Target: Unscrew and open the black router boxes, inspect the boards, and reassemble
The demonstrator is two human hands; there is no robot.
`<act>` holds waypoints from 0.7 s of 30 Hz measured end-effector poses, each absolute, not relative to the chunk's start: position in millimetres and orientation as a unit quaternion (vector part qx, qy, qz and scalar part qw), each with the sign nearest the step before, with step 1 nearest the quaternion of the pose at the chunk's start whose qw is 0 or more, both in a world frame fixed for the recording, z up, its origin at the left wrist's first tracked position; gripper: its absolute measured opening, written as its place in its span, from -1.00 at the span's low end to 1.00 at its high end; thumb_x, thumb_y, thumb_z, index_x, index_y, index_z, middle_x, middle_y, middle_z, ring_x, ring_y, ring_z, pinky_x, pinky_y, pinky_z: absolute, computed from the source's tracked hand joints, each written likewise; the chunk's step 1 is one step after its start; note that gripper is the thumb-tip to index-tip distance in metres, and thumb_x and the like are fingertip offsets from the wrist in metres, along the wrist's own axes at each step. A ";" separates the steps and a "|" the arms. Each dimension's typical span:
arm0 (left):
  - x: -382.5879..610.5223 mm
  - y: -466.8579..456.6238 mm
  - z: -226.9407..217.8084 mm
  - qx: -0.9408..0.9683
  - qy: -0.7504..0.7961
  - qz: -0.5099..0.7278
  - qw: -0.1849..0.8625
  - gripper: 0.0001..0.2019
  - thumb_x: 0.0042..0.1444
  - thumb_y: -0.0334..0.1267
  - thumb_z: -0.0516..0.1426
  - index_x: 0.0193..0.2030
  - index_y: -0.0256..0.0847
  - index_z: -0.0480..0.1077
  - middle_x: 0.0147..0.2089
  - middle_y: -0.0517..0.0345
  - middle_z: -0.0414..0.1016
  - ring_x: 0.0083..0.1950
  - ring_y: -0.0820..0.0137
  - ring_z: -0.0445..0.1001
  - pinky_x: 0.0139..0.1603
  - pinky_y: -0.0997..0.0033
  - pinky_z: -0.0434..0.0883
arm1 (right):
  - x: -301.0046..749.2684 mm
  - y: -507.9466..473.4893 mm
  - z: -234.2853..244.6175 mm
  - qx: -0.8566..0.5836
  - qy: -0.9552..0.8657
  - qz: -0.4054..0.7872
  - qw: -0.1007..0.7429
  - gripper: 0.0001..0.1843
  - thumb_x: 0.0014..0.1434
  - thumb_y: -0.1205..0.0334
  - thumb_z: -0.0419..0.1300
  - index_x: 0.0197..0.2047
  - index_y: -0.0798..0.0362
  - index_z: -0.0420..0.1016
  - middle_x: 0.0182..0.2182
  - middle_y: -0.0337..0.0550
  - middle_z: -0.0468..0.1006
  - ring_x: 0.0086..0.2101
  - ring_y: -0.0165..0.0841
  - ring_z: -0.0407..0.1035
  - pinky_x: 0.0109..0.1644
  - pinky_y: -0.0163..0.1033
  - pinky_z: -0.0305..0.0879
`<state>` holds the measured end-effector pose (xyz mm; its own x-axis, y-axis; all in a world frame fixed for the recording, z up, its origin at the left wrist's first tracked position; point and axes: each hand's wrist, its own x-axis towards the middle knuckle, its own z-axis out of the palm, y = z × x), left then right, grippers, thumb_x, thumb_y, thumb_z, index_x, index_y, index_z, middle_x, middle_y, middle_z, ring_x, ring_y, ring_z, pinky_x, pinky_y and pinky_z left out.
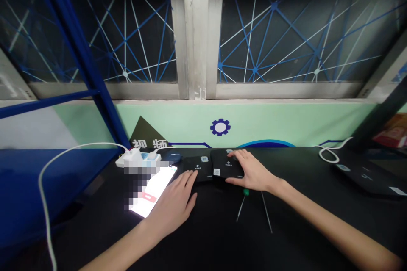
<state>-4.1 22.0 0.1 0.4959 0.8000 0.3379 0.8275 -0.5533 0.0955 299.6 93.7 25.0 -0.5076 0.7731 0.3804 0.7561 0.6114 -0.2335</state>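
Note:
Two flat black boxes with white print lie side by side at the back of the black table. My right hand grips the right black box, thumb along its front edge and fingers over its top and far side. The left black box has my left hand at its near left corner, fingers stretched out and fingertips touching it. Beside that hand lies a lit phone, partly blurred out. Below my right hand are a green-handled screwdriver and a second thin metal shaft, its upper end hidden.
A white power strip with plugs stands at the back left, its white cable looping down the left side. A dark blue object sits next to it. Another black device and a white cord lie at the right.

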 end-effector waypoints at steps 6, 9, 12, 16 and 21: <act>-7.5 21.5 -5.0 -0.868 -0.463 -0.173 0.045 -0.54 0.37 -0.18 0.00 0.38 -0.16 0.19 0.35 -0.13 0.29 0.34 0.00 0.30 0.20 -0.05 0.40 | 303.2 111.4 25.4 -0.417 -0.883 0.023 0.213 -0.19 0.06 -0.29 0.30 0.24 0.03 0.39 0.20 0.10 0.43 0.16 0.04 0.32 0.22 0.22 0.26; -7.3 19.7 -4.9 -0.866 -0.466 -0.175 0.048 -0.56 0.37 -0.17 0.01 0.34 -0.21 0.25 0.37 -0.14 0.28 0.36 -0.01 0.27 0.24 -0.07 0.37 | 305.6 115.2 26.2 -0.410 -0.890 0.017 0.200 -0.20 0.12 -0.25 0.28 0.30 0.04 0.38 0.28 0.13 0.36 0.22 0.07 0.28 0.27 0.24 0.22; -5.3 17.8 -1.3 -0.861 -0.475 -0.175 0.048 -0.58 0.39 -0.09 0.00 0.28 -0.24 0.31 0.38 -0.15 0.27 0.39 -0.02 0.24 0.26 -0.09 0.36 | 307.6 116.7 27.1 -0.395 -0.897 0.018 0.195 -0.32 0.22 -0.14 0.25 0.30 0.02 0.39 0.28 0.10 0.36 0.22 0.01 0.29 0.27 0.17 0.26; -3.3 17.5 2.4 -0.863 -0.473 -0.172 0.044 -0.61 0.41 -0.06 -0.03 0.20 -0.23 0.36 0.33 -0.14 0.34 0.34 0.00 0.31 0.23 -0.07 0.38 | 308.4 119.5 24.3 -0.394 -0.896 0.011 0.204 -0.42 0.28 -0.07 0.22 0.28 0.03 0.41 0.27 0.08 0.37 0.23 -0.04 0.29 0.28 0.12 0.29; -1.0 15.9 5.9 -0.867 -0.459 -0.189 0.049 -0.70 0.42 -0.13 -0.02 0.10 -0.21 0.39 0.19 -0.12 0.44 0.21 0.04 0.41 0.17 -0.01 0.42 | 307.0 120.5 18.4 -0.394 -0.893 0.019 0.215 -0.48 0.32 0.00 0.19 0.29 -0.02 0.39 0.29 0.01 0.36 0.25 -0.07 0.28 0.29 0.12 0.30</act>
<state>-1.0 15.9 5.9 0.5072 0.7773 0.3723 0.8141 -0.5738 0.0890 307.0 120.5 18.4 -0.5972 0.7124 0.3685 0.6957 0.6888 -0.2039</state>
